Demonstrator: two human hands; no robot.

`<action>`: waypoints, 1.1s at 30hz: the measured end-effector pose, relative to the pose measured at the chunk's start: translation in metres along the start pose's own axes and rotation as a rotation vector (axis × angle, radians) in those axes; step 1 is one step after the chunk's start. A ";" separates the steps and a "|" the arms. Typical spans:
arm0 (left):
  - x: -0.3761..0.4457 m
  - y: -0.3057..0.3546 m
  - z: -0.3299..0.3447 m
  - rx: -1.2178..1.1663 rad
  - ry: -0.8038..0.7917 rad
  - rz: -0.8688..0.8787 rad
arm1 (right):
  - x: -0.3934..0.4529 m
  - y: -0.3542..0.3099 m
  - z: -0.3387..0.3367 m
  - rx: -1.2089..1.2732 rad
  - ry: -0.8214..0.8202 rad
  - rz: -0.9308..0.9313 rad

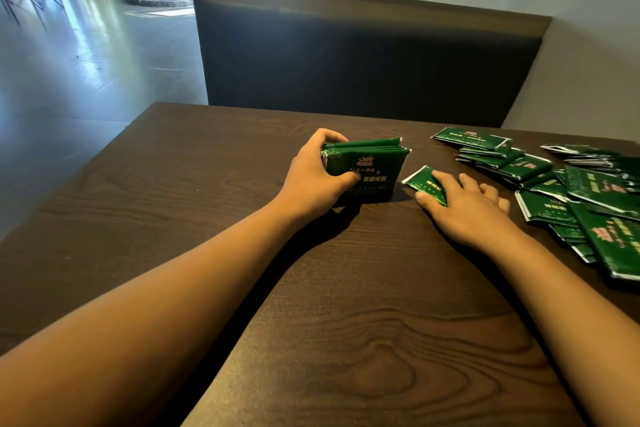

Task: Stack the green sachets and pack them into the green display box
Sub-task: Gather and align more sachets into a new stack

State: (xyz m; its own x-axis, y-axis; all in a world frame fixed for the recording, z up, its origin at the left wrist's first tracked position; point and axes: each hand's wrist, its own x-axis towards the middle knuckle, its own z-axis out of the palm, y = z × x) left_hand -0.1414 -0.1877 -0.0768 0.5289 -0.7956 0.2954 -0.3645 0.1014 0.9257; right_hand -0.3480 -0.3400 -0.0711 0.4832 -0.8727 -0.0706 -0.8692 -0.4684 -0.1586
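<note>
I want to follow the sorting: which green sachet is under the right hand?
The single sachet lying flat, apart from the pile, beside the upright bundle that the left hand grips. The right hand presses it.

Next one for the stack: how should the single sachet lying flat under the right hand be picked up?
Pinch its near edge, coming from the near side. The single sachet lies flat on the table, so there is no height to grip; the right hand already has fingers on top and the thumb at that edge. Sliding it first may help lift it.
</note>
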 end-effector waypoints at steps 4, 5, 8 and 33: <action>0.000 0.000 0.000 0.014 -0.003 0.000 | -0.001 -0.002 -0.005 -0.041 0.011 -0.017; 0.000 0.000 0.000 0.019 -0.005 0.003 | -0.002 -0.002 -0.006 -0.047 0.024 -0.029; -0.001 0.001 0.000 0.029 -0.005 0.007 | -0.005 -0.004 -0.009 -0.040 0.089 -0.076; 0.001 -0.001 0.000 0.019 -0.014 0.013 | -0.010 -0.013 -0.011 0.515 0.558 -0.238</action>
State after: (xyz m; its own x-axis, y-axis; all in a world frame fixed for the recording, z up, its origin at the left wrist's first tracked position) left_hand -0.1406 -0.1879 -0.0771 0.5132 -0.8028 0.3034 -0.3853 0.1004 0.9173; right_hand -0.3423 -0.3268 -0.0579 0.4072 -0.7610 0.5051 -0.5251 -0.6475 -0.5523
